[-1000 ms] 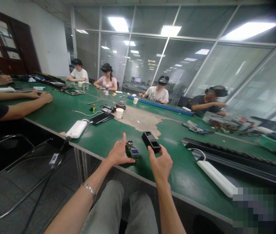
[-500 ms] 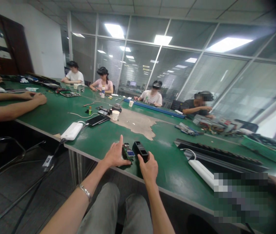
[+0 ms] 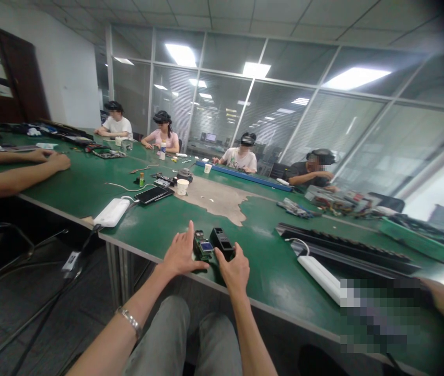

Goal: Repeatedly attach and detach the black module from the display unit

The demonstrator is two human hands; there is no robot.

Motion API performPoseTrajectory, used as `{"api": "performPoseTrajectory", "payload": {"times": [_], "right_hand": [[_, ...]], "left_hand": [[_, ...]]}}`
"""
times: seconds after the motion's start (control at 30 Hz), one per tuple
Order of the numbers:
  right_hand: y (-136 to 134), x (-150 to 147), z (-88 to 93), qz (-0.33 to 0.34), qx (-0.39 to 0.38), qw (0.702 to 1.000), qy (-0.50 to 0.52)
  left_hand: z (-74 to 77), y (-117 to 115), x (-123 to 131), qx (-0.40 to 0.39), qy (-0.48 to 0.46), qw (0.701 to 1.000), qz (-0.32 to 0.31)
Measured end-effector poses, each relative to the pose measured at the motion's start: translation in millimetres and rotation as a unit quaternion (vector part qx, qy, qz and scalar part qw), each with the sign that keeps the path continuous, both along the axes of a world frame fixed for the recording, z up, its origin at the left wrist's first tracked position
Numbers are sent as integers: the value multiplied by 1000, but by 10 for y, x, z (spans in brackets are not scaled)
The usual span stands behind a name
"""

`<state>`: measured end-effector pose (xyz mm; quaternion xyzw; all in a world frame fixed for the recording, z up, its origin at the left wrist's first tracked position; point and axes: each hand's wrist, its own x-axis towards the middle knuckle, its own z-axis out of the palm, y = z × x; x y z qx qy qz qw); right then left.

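On the green tabletop (image 3: 269,282), the left hand (image 3: 183,253) rests with fingers spread just beside a small circuit board (image 3: 202,246), the right hand (image 3: 233,271) pinches the near end of a touching black box (image 3: 222,243), and a white power bank (image 3: 111,212), a paper cup (image 3: 183,186) and glass partitions (image 3: 284,115) lie beyond.

Small green circuit board (image 3: 202,246) beside black rectangular device (image 3: 222,243)

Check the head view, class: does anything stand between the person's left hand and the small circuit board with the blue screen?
Nothing visible does. The left hand lies directly beside the circuit board. The black device, held by the right hand, sits on the board's far side.
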<state>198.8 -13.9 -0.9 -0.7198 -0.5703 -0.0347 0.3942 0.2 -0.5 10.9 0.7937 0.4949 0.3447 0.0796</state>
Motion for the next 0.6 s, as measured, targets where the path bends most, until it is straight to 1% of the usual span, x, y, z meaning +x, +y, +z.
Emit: {"api": "performPoseTrajectory", "payload": {"times": [0.13,0.33,0.4,0.47,0.53,0.6], "right_hand": [[-34,-4,24,14,7,1000,13],[-87,6,59,12,2,1000,27],[-102,21,86,17,7,998,59],[-122,32,139,28,13,993,113],[-151,22,223,38,24,986,161],[-187,-22,331,42,41,981,186]], "left_hand": [[14,-24,6,-10,-5,1000,5],[33,-48,-17,-12,-16,1000,-5],[37,-59,-18,-9,-17,1000,-4],[39,-62,-14,-7,-17,1000,-2],[38,-57,-7,-8,-15,1000,-1],[36,-50,-2,-8,-12,1000,0]]}}
